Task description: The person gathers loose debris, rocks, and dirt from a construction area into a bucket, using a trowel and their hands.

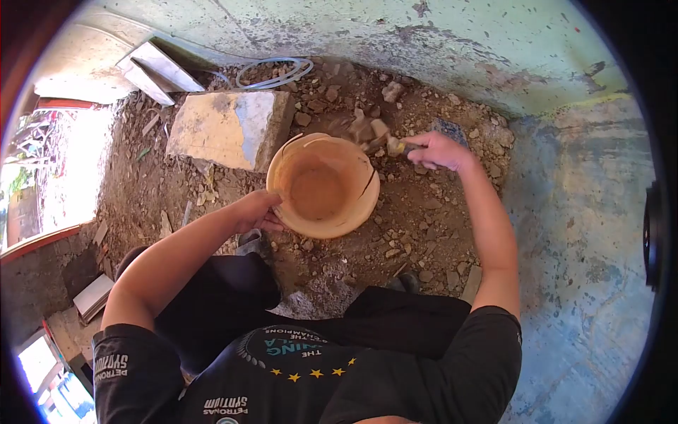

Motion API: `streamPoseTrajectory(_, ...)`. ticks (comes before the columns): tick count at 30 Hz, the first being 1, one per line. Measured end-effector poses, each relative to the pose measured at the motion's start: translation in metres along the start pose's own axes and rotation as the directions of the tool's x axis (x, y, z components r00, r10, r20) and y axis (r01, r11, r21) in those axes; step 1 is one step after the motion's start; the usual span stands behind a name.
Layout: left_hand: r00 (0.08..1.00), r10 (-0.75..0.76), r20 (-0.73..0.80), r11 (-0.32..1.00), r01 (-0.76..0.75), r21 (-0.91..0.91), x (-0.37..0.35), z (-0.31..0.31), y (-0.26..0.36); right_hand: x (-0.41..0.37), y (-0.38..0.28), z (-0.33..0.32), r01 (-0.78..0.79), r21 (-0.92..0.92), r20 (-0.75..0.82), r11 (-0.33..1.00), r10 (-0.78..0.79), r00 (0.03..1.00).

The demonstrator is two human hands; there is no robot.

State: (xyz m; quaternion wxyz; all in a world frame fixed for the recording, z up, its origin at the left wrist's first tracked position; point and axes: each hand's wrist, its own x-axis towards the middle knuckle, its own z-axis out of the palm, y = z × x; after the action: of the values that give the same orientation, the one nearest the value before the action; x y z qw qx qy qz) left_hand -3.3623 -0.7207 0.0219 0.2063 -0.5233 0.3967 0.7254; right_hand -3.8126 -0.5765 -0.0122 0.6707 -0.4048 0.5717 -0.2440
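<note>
My left hand (258,211) grips the near-left rim of a cracked, dusty orange basin (326,225), fingers under the outer side and thumb at the edge. The basin stands tilted on the rubble, its inside coated with dirt and a dark split running down its right wall. To the right of it, my right hand (439,152) is closed around the handle of a trowel (397,148). The trowel's blade end is smeared by motion among loose chunks of rubble (364,129) just beyond the basin's far-right rim.
A broken slab (212,127) with peeling paint lies left of the basin. Behind it are a coiled pale hose (286,74) and leaning boards (159,67). Painted walls (586,261) bound the rubble floor at the back and right. My boots (253,244) stand close to the basin.
</note>
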Motion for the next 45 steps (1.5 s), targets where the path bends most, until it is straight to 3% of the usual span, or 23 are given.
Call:
streamPoseTrajectory(1, 1.0, -0.01, 0.001, 1.0, 0.01, -0.021, 0.001, 0.0, 0.005, 0.008, 0.001, 0.004, 0.001, 0.001, 0.002, 1.0, -0.001, 1.0)
streamPoseTrajectory(2, 1.0, -0.021, 0.005, 0.999, 0.021, -0.038, 0.001, 0.001, 0.008, 0.017, 0.005, 0.007, 0.237, -0.312, 0.008, 0.92, -0.247, 0.969)
streamPoseTrajectory(3, 1.0, -0.021, 0.007, 0.999, 0.021, -0.033, 0.001, 0.001, 0.011, 0.023, 0.005, 0.01, 0.423, -0.586, 0.088, 0.692, -0.464, 0.881)
streamPoseTrajectory(4, 1.0, -0.021, -0.011, 0.997, 0.02, -0.073, 0.002, 0.001, 0.013, 0.017, -0.008, 0.013, 0.327, -0.5, 0.033, 0.802, -0.36, 0.932)
streamPoseTrajectory(5, 0.999, -0.022, -0.028, 0.993, 0.018, -0.113, 0.003, 0.001, 0.015, 0.01, -0.016, 0.009, 0.322, -0.501, 0.024, 0.803, -0.359, 0.933)
streamPoseTrajectory(7, 0.999, -0.024, -0.024, 0.992, 0.021, -0.121, 0.0, 0.002, 0.019, 0.002, -0.023, -0.002, 0.064, -0.281, -0.221, 0.958, -0.13, 0.967)
streamPoseTrajectory(8, 0.999, -0.029, -0.024, 0.99, 0.025, -0.137, -0.001, 0.004, 0.019, 0.004, -0.01, -0.018, -0.02, -0.18, -0.264, 0.984, -0.029, 0.964)
streamPoseTrajectory(12, 0.998, -0.064, -0.016, 0.995, 0.063, -0.078, -0.013, 0.019, 0.011, -0.01, 0.029, -0.066, -0.12, -0.326, -0.425, 0.938, -0.032, 0.905)
streamPoseTrajectory(14, 0.997, -0.071, 0.007, 0.994, 0.072, -0.079, -0.015, 0.021, 0.009, -0.018, 0.051, -0.081, -0.287, -0.537, -0.457, 0.793, 0.013, 0.889)
streamPoseTrajectory(15, 0.997, -0.079, 0.027, 0.993, 0.081, -0.088, -0.016, 0.022, 0.007, -0.021, 0.06, -0.078, -0.291, -0.534, -0.459, 0.794, 0.017, 0.888)
streamPoseTrajectory(17, 0.992, -0.116, 0.046, 0.99, 0.119, -0.074, -0.016, 0.023, 0.008, -0.029, 0.077, -0.064, -0.395, -0.275, -0.607, 0.876, 0.16, 0.778)
streamPoseTrajectory(21, 0.984, -0.164, 0.064, 0.986, 0.165, -0.015, -0.015, 0.022, -0.002, -0.013, 0.128, -0.017, -0.277, -0.206, -0.551, 0.939, 0.123, 0.825)
streamPoseTrajectory(23, 0.983, -0.169, 0.073, 0.986, 0.169, 0.002, -0.015, 0.021, -0.004, -0.001, 0.134, 0.02, -0.24, -0.412, -0.602, 0.879, -0.065, 0.796)
streamPoseTrajectory(24, 0.982, -0.171, 0.078, 0.985, 0.17, 0.02, -0.016, 0.021, -0.005, 0.002, 0.131, 0.031, -0.243, -0.411, -0.602, 0.879, -0.061, 0.796)
streamPoseTrajectory(26, 0.983, -0.166, 0.076, 0.986, 0.164, 0.032, -0.019, 0.024, -0.003, 0.007, 0.125, 0.049, -0.245, -0.136, -0.523, 0.96, 0.14, 0.841)
streamPoseTrajectory(27, 0.985, -0.158, 0.07, 0.987, 0.155, 0.046, -0.02, 0.024, -0.001, 0.009, 0.124, 0.056, -0.245, -0.134, -0.523, 0.96, 0.142, 0.84)
streamPoseTrajectory(29, 0.986, -0.155, 0.067, 0.987, 0.152, 0.044, -0.017, 0.023, -0.005, 0.009, 0.123, 0.073, -0.185, 0.435, -0.3, 0.881, 0.335, 0.893)
streamPoseTrajectory(30, 0.988, -0.146, 0.057, 0.989, 0.144, 0.043, -0.016, 0.021, -0.005, 0.004, 0.11, 0.087, -0.146, 0.567, -0.304, 0.811, 0.37, 0.878)
streamPoseTrajectory(33, 0.986, -0.144, 0.083, 0.989, 0.139, 0.057, -0.014, 0.018, -0.004, 0.002, 0.113, 0.102, -0.075, 0.666, -0.284, 0.742, 0.346, 0.894)
streamPoseTrajectory(37, 0.986, -0.137, 0.093, 0.991, 0.136, 0.016, -0.014, 0.016, -0.008, -0.006, 0.112, 0.078, -0.091, 0.676, -0.271, 0.731, 0.362, 0.892)
streamPoseTrajectory(41, 0.985, -0.152, 0.079, 0.988, 0.153, -0.01, -0.012, 0.012, -0.008, -0.019, 0.094, 0.051, 0.009, 0.562, -0.334, 0.827, 0.218, 0.917)
streamPoseTrajectory(44, 0.988, -0.133, 0.074, 0.991, 0.135, -0.02, -0.013, 0.014, -0.006, -0.036, 0.051, 0.043, 0.047, 0.158, -0.282, 0.986, 0.0, 0.959)
streamPoseTrajectory(45, 0.991, -0.11, 0.075, 0.993, 0.113, -0.033, -0.014, 0.016, -0.005, -0.031, 0.053, 0.044, 0.049, 0.158, -0.283, 0.986, -0.003, 0.959)
